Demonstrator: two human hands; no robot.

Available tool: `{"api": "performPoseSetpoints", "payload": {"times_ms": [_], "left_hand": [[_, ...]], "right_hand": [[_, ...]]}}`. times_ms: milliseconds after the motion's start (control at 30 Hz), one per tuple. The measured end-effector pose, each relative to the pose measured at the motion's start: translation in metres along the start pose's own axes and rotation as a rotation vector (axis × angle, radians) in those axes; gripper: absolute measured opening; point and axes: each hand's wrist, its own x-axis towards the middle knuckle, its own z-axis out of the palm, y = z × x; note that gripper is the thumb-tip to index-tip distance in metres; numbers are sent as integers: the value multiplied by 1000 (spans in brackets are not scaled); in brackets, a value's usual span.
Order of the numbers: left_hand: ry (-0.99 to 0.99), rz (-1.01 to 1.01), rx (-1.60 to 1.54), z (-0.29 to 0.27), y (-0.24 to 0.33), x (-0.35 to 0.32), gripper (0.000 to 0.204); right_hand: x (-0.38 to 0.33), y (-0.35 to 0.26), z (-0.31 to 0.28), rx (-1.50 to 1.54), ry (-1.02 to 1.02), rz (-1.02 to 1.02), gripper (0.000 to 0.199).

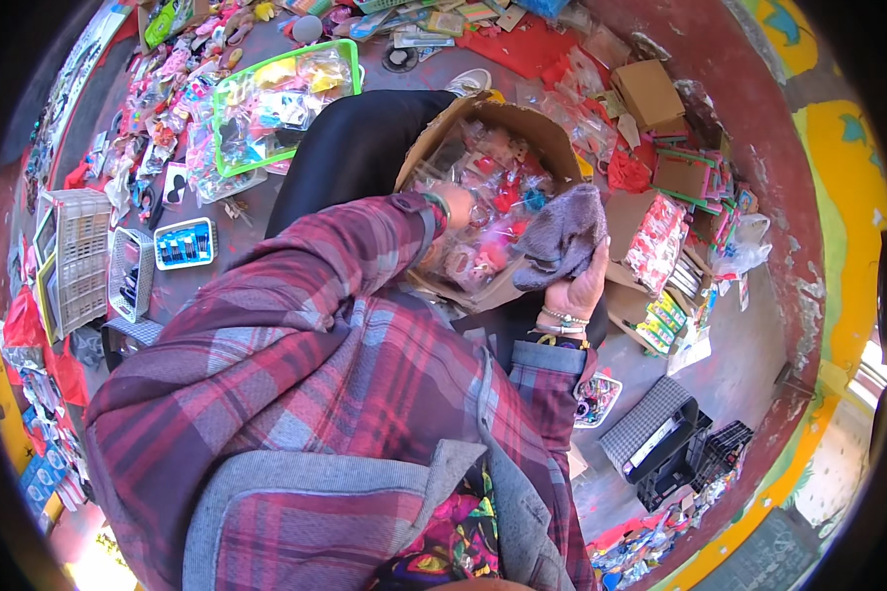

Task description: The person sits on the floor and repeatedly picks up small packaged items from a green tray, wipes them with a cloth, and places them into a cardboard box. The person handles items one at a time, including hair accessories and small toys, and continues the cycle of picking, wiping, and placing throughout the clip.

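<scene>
A brown cardboard box (547, 126) stands open in front of my lap, full of small items in clear plastic bags (493, 172), many pink and red. My left hand (453, 205) reaches into the box and touches the bagged items; its fingertips are hardly visible, and I cannot make out any grip. At the box's near right edge, my right hand (579, 292) holds a greyish-purple fuzzy cloth (565, 234), with the fingers partly behind it. The cloth hangs over the box's right rim.
A green-rimmed tray (219, 128) of bagged goods lies at the far left. White baskets (133, 276) and a blue-and-white tray (184, 243) stand on the left. Right of the box are an open carton (626, 212), black crates (675, 443) and a red wall (759, 148).
</scene>
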Motion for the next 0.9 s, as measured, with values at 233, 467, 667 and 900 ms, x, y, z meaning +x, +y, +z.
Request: {"api": "performPoseSetpoints", "payload": {"times_ms": [233,467,667,900], "left_hand": [[-87,-53,-1792,-67,15,-32,6],[-472,181,-2189,-122,39,-111,25],[-448,-52,-2306,-129,47,-152,30],[-490,45,-2298,-139,38,-184,30]], "right_hand": [[-19,-5,9,8,-72,-122,47],[-64,18,70,-1098,-401,-536,35],[-71,51,80,-1618,-492,-924,37],[-53,67,84,-827,-150,-415,30]]}}
